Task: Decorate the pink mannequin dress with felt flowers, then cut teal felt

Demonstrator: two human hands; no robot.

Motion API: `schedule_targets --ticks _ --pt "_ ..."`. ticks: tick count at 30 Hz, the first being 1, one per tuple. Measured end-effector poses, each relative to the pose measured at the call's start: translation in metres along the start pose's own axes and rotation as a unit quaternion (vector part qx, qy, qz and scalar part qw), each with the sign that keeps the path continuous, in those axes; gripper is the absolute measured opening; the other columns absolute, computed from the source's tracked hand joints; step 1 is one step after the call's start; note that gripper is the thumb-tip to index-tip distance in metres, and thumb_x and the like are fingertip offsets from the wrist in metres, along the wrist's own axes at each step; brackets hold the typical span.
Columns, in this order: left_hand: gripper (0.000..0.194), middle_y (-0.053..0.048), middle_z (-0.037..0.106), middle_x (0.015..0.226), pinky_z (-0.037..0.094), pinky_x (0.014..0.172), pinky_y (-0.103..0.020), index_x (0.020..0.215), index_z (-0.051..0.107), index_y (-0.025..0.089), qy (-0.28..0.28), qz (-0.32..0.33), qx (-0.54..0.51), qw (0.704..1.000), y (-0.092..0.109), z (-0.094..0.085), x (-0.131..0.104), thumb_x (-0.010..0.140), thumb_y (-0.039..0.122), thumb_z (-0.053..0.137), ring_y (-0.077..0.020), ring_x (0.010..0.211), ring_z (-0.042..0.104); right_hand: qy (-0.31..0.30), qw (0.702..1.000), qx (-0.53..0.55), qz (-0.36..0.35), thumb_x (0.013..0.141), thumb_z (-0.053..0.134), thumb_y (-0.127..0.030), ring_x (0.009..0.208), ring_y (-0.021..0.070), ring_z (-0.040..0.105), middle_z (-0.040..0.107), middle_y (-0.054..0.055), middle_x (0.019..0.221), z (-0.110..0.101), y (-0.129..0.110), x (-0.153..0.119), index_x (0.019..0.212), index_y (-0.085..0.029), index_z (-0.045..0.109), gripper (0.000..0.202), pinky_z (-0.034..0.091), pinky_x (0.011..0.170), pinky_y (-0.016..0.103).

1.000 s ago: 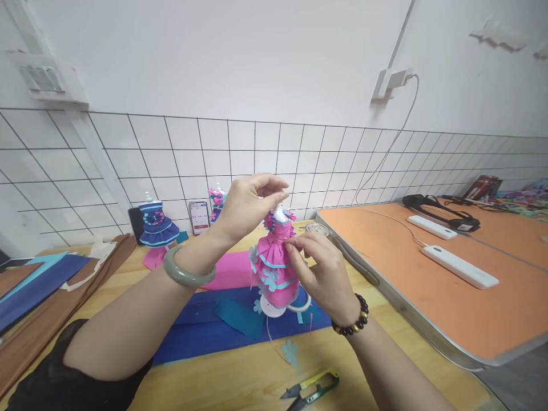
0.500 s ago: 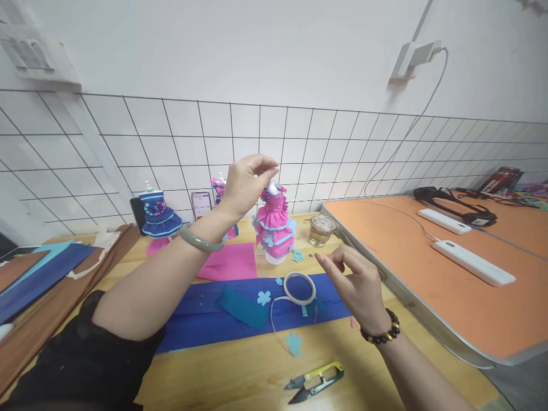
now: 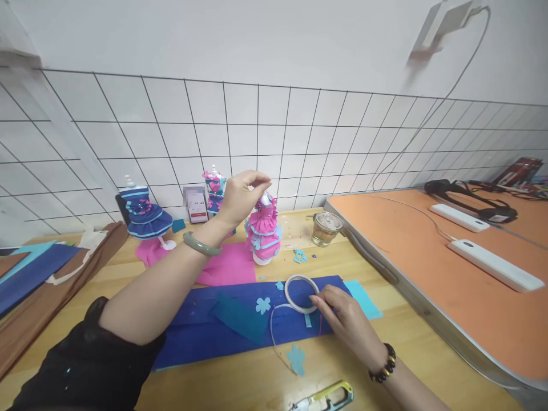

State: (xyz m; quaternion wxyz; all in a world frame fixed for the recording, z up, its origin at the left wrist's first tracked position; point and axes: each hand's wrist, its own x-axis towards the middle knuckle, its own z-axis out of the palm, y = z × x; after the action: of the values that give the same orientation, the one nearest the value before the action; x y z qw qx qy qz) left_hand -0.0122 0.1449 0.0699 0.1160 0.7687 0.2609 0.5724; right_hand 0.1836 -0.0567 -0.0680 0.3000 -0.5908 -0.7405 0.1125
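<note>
My left hand [image 3: 243,197] is closed in a pinch at the top of a small white dress form [image 3: 265,199]. The form stands upright in a tiered pink dress [image 3: 264,228] with light-blue trim and flowers; its very top is hidden by my fingers. Lower right, my right hand [image 3: 345,317] has thumb and forefinger closed on the right rim of a narrow roll of white tape [image 3: 295,304]. A loose strip trails from the roll over dark blue fabric [image 3: 192,337]. Light-blue flower cutouts [image 3: 262,306] and a teal piece [image 3: 240,318] lie to the left.
Thread snips [image 3: 338,394] lie at the front edge. Behind stand a blue-dressed form [image 3: 148,220], a phone [image 3: 196,205] and another dressed form [image 3: 215,188]. A lidded glass jar [image 3: 327,229] sits near the orange table [image 3: 398,228]. Pink fabric [image 3: 231,265] and brown fabric [image 3: 81,274] lie left.
My right hand has come down and left onto the tape roll's rim, uncovering a light-blue fabric piece. My left hand stays pinched at the dress form's top. The camera view has shifted.
</note>
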Motion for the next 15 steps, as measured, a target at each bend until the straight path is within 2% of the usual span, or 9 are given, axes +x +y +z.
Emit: schedule_targets --ticks 6,9,12,15 --pt "0.008 -0.003 0.067 0.080 0.049 0.070 -0.027 0.080 0.065 0.017 -0.003 0.008 -0.009 1.000 -0.003 0.007 -0.002 0.075 0.018 0.059 -0.0132 0.074 0.062 -0.013 1.000 0.013 -0.001 0.091 0.041 -0.026 0.071 0.0172 0.054 0.057 0.004 0.075 0.002 0.003 -0.005 0.078 -0.019 0.056 0.021 0.042 0.066 0.030" --pt "0.019 -0.004 0.066 0.089 0.049 0.073 -0.027 0.093 0.064 0.017 -0.020 -0.006 -0.018 1.000 -0.006 0.009 0.000 0.075 0.016 0.058 -0.0128 0.078 0.062 -0.017 1.000 0.012 -0.004 0.090 0.044 -0.023 0.080 0.0187 0.056 0.060 0.006 0.084 0.001 0.001 -0.009 0.095 -0.019 0.057 0.015 0.044 0.072 0.031" --pt "0.030 -0.004 0.065 0.095 0.049 0.071 -0.026 0.105 0.059 0.017 -0.030 -0.008 -0.011 0.999 -0.006 0.009 0.002 0.075 0.014 0.056 -0.0113 0.075 0.062 -0.060 0.998 0.005 -0.014 0.089 0.046 -0.021 0.083 0.0191 0.057 0.062 0.006 0.086 0.001 -0.006 -0.014 0.096 -0.019 0.059 0.015 0.044 0.075 0.032" --pt "0.026 -0.003 0.066 0.086 0.048 0.072 -0.025 0.101 0.062 0.016 -0.046 0.005 0.011 0.999 -0.002 0.008 0.003 0.076 0.014 0.055 -0.0119 0.078 0.061 -0.120 0.992 -0.006 -0.034 0.089 0.046 -0.020 0.084 0.0185 0.056 0.063 0.005 0.086 0.002 -0.015 -0.018 0.089 -0.020 0.062 0.016 0.043 0.076 0.032"
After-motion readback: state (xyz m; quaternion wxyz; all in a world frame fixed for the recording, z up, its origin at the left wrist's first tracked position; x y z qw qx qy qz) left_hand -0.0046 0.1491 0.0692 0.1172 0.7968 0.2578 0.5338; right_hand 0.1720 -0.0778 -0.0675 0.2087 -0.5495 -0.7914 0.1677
